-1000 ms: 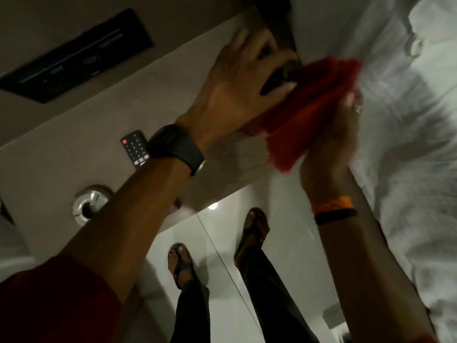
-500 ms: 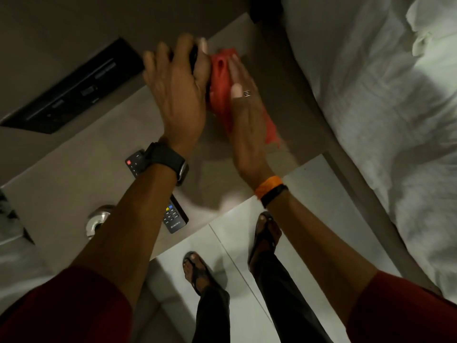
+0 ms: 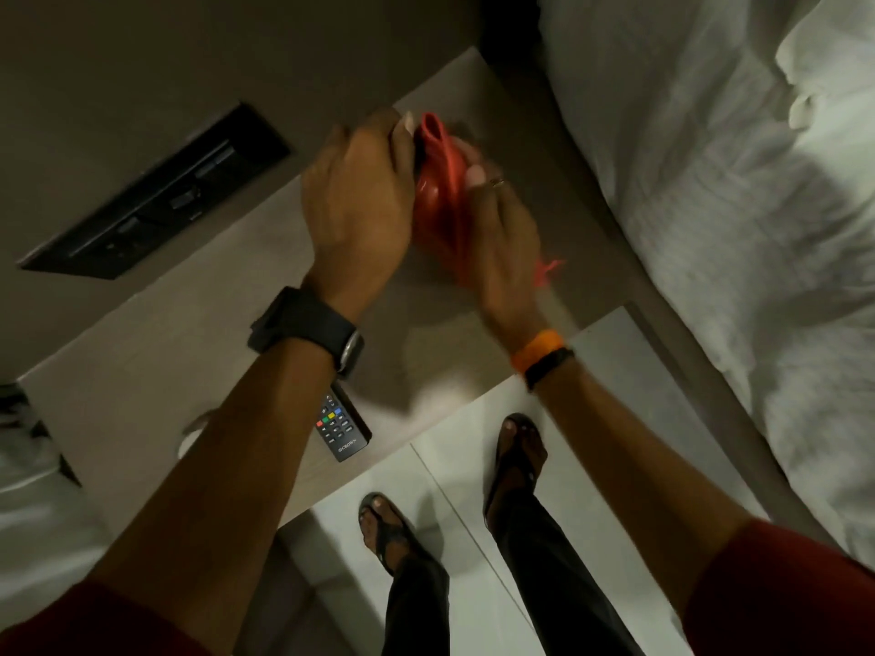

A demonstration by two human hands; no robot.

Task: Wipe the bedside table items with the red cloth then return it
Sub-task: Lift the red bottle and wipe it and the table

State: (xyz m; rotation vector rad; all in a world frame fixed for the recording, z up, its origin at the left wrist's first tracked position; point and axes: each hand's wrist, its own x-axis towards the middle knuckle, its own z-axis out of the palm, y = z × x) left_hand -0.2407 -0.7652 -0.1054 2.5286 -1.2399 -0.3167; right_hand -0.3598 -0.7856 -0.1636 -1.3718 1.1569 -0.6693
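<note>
The red cloth point(image 3: 440, 196) is bunched between my two hands over the back of the pale bedside table point(image 3: 189, 324). My left hand point(image 3: 355, 201) curls around a small dark item that is almost fully hidden; only a dark sliver shows beside the cloth. My right hand point(image 3: 502, 229), blurred and wearing a ring, holds the cloth against that item. A black remote point(image 3: 341, 428) with coloured buttons lies near the table's front edge, partly under my left forearm.
A black switch panel point(image 3: 156, 196) is set in the wall behind the table. A round metal object point(image 3: 189, 433) peeks out left of my forearm. The white bed point(image 3: 710, 182) runs along the right. My sandalled feet stand on the tiled floor point(image 3: 592, 419).
Both hands came down and left from the bed's edge to the table's back. The cloth, loose and spread a second ago, is now squeezed narrow between the hands.
</note>
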